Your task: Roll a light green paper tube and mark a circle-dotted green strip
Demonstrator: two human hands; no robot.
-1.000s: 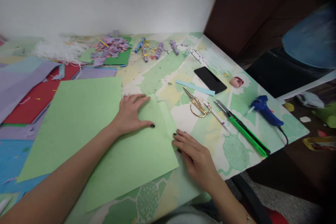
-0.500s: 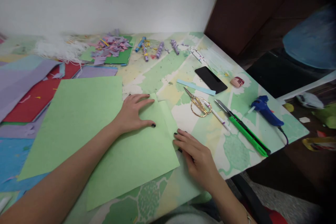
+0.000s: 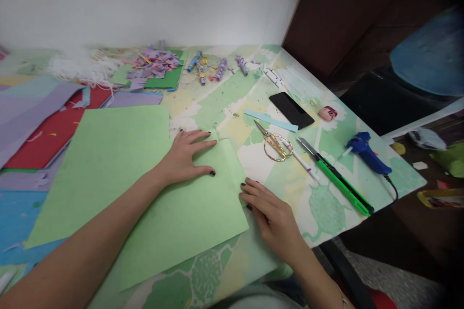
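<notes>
My left hand (image 3: 186,158) lies flat on a light green sheet of paper (image 3: 188,231), thumb and fingers spread. At the sheet's right edge is my right hand (image 3: 270,212), its fingers together and the thumb tip just beneath them, pinching that edge. A narrow flap (image 3: 234,159) runs along the right side of the sheet, with a crease beside it. Another light green sheet (image 3: 108,154) lies partly under my left forearm. Gold-handled scissors (image 3: 277,147) and a white marker (image 3: 302,161) rest beyond my right hand.
A green utility knife (image 3: 342,186), a blue glue gun (image 3: 371,154), a black phone (image 3: 291,109) and a pale blue strip (image 3: 271,120) lie to the right. Paper scraps (image 3: 154,65), white string (image 3: 83,67) and purple rolls (image 3: 221,69) are near the wall. A red sheet (image 3: 43,137) is left.
My left fingers have slid very slightly right on the paper. The right hand stays at the edge, and the objects around have not moved.
</notes>
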